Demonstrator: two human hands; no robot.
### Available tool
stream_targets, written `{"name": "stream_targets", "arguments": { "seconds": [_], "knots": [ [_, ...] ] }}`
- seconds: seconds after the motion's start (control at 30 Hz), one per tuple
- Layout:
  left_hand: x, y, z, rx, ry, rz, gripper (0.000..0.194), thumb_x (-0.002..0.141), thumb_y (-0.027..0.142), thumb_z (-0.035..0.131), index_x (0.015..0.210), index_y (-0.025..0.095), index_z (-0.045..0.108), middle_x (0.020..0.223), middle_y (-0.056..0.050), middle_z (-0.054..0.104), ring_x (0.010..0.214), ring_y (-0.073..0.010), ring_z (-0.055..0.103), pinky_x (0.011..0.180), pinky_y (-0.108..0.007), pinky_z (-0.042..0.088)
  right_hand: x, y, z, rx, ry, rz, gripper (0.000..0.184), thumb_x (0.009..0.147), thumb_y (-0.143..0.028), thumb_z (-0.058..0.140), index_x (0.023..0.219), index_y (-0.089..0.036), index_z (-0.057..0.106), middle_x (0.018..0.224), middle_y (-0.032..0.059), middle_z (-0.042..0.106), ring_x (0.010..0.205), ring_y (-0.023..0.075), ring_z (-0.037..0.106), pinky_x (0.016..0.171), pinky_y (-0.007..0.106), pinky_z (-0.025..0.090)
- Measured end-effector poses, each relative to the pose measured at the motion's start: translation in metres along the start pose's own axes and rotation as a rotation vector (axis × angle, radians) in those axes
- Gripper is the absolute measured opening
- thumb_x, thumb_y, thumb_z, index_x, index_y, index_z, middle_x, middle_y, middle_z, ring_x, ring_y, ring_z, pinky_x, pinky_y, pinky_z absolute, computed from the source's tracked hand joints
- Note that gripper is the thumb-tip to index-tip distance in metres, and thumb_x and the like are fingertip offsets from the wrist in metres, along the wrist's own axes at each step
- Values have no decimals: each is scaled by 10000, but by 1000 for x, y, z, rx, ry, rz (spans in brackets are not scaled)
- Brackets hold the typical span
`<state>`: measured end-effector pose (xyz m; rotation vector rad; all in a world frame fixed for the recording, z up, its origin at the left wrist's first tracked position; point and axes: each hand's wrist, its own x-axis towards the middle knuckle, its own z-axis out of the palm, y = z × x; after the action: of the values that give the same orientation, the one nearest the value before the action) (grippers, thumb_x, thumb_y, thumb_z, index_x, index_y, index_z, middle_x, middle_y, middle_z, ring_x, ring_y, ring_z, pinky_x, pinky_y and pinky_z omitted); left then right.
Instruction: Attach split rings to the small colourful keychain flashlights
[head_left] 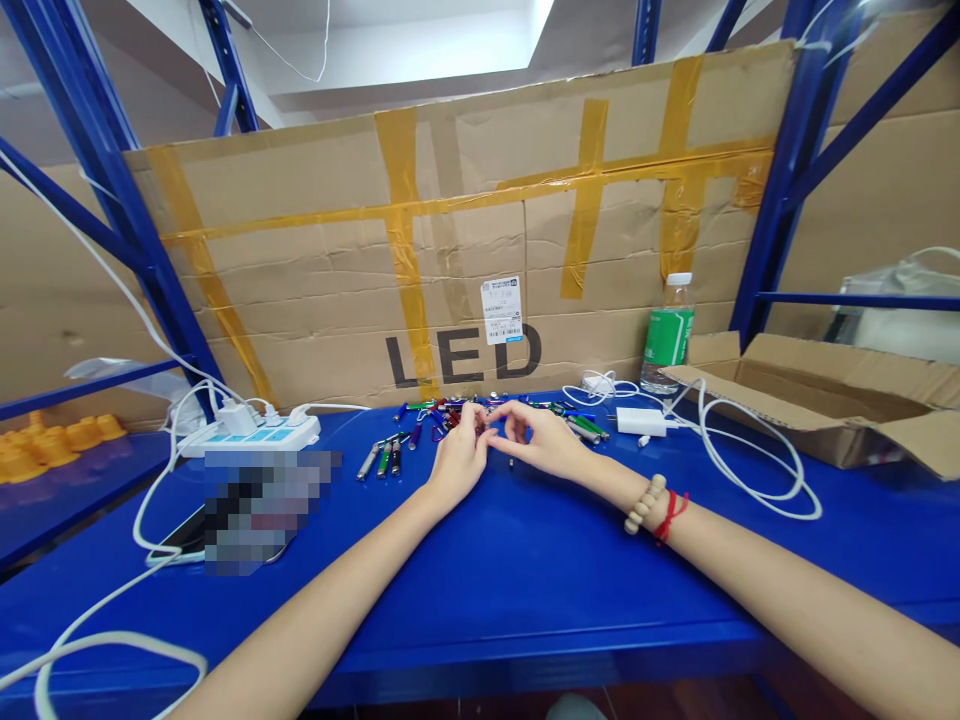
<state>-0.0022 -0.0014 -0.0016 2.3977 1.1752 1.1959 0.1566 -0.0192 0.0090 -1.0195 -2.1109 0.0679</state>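
Note:
My left hand (459, 450) and my right hand (553, 442) meet above the middle of the blue shelf top (480, 570). The left fingers are curled closed around something small that they mostly hide. My right thumb and index finger form a ring, their tips at the left fingers, and what they pinch is too small to make out. Behind the hands lies a pile of small coloured metal tubes (589, 428), like little penlights, some with clips. To the left, several more tubes (384, 458) lie side by side. A tiny dark piece (511, 463) sits below the right hand.
At the left are a white power strip (255, 435) with cables and a partly blurred phone (187, 530). A white charger (641, 421), a coiled white cable (795, 490), a green-labelled bottle (667, 335) and an open cardboard box (840, 440) stand right. A cardboard sheet (330, 290) closes the back.

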Motion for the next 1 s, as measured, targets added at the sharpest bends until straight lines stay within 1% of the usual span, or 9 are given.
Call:
{"name": "stream_targets", "arguments": {
  "seconds": [0.07, 0.13, 0.2, 0.3, 0.43, 0.63, 0.73, 0.8, 1.0],
  "knots": [
    [0, 2, -2, 63, 17, -57, 100, 804, 198, 397, 890, 229, 356, 746, 12, 558, 642, -153, 557, 565, -234, 351, -1, 2, -3, -70, -112, -10, 302, 753, -466, 545, 831, -188, 631, 578, -30, 579, 520, 79, 508, 513, 179, 337],
    [0, 4, -3, 100, 29, -92, 85, 812, 223, 407, 886, 231, 367, 748, 20, 568, 643, -152, 564, 561, -232, 352, -2, 5, -4, -120, -191, -38, 333, 713, -506, 571, 717, -183, 651, 539, -27, 576, 495, 77, 503, 493, 180, 307],
    [0, 4, -3, 113, 28, -101, 85, 816, 232, 414, 892, 234, 376, 750, 27, 577, 650, -148, 571, 561, -228, 359, -2, 7, -4, -123, -235, -64, 344, 687, -515, 594, 678, -177, 660, 535, -19, 582, 489, 78, 506, 487, 183, 299],
    [0, 4, -2, 119, 28, -93, 99, 820, 236, 421, 913, 235, 387, 768, 28, 587, 661, -143, 579, 570, -226, 373, -1, 10, -1, -83, -261, -87, 326, 681, -487, 617, 647, -165, 660, 553, -6, 599, 503, 84, 521, 494, 183, 315],
    [0, 2, -1, 120, 27, -79, 114, 820, 243, 431, 929, 239, 399, 748, 33, 587, 642, -140, 575, 573, -226, 376, 0, 12, 2, -32, -278, -104, 286, 710, -438, 610, 652, -161, 656, 598, 1, 623, 532, 87, 540, 509, 180, 340],
    [0, 2, -1, 127, 31, -82, 122, 825, 255, 428, 946, 239, 419, 723, 36, 587, 622, -136, 572, 572, -225, 378, 0, 15, 1, -110, -239, -132, 255, 719, -404, 615, 824, -177, 664, 703, 18, 632, 585, 104, 554, 539, 195, 367],
    [-1, 3, -1, 115, 50, -74, 116, 823, 243, 430, 939, 236, 425, 726, 36, 585, 632, -132, 568, 583, -224, 379, 0, 17, 0, -145, -266, -179, 217, 757, -375, 583, 801, -185, 679, 771, 38, 640, 642, 117, 569, 585, 209, 389],
    [-1, 3, -2, 105, 59, -69, 110, 823, 239, 430, 934, 235, 426, 728, 36, 582, 629, -128, 561, 584, -222, 376, 1, 18, 0, -135, -287, -192, 198, 772, -350, 572, 797, -189, 685, 775, 40, 646, 658, 123, 574, 605, 215, 399],
    [0, 2, -1, 96, 66, -58, 111, 820, 231, 439, 931, 236, 437, 774, 26, 594, 669, -132, 563, 597, -226, 383, 2, 21, 2, -25, -285, -169, 159, 757, -300, 599, 829, -184, 681, 799, 35, 672, 702, 138, 596, 659, 225, 423]
  ]
}}
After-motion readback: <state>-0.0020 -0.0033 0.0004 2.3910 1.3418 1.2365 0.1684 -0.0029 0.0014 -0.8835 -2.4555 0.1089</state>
